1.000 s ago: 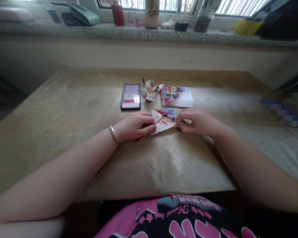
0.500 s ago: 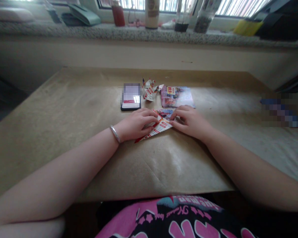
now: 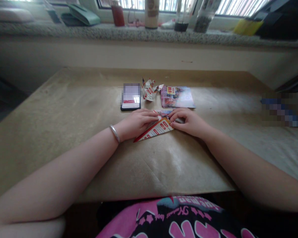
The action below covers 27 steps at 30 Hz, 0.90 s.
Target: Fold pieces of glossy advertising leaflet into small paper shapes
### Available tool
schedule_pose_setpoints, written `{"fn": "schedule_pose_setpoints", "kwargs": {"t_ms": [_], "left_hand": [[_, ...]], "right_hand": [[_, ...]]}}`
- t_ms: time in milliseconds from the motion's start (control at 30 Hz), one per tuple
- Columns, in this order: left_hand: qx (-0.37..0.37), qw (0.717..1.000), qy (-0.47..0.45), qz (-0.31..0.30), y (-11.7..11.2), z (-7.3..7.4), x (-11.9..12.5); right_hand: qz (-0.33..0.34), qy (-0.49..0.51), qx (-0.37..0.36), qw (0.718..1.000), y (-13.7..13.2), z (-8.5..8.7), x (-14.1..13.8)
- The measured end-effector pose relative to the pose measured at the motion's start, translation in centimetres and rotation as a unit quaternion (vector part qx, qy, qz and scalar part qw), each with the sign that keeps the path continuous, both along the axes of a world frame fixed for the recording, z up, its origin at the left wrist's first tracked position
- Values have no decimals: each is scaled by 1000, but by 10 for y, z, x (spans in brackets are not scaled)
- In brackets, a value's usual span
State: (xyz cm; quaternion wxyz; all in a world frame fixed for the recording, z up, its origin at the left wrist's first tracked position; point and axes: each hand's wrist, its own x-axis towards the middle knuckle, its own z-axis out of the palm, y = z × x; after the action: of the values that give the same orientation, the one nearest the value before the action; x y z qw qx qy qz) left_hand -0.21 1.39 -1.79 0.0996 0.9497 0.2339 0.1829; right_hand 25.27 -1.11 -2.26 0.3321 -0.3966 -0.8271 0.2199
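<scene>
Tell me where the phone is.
In the head view, the phone lies on the table, just beyond the left hand and immediately left of the spiky paper shape.

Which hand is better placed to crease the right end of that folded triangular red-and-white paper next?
Probably the right hand: it touches that end of the folded paper, while the left hand overlaps its left side.

The folded paper (image 3: 156, 130) (printed, red-edged) lies aslant, tapering leftward.

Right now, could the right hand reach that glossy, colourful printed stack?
Probably yes: the right hand, though touching the folded red-and-white paper, sits just short of the stack, nothing visible between them.
</scene>
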Motion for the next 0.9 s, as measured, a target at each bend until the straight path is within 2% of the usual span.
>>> {"fn": "schedule_pose_setpoints", "kwargs": {"t_ms": [267,400,500,600,700,900], "left_hand": [[22,999,12,22,0,0,-3],[58,998,16,13,-2,3,-2],[62,998,23,2,-4,5,-1],[51,997,54,0,-5,6,1],[49,995,81,23,-7,7,1],[41,993,94,51,-10,7,1]], "right_hand": [[0,41,7,999,-5,10,1],[7,49,-47,998,-5,13,8],[58,30,-79,995,-4,15,13],[122,-2,-56,991,-4,18,14],[155,-27,-39,987,-4,21,14],[122,-53,15,991,-1,19,19]]}}
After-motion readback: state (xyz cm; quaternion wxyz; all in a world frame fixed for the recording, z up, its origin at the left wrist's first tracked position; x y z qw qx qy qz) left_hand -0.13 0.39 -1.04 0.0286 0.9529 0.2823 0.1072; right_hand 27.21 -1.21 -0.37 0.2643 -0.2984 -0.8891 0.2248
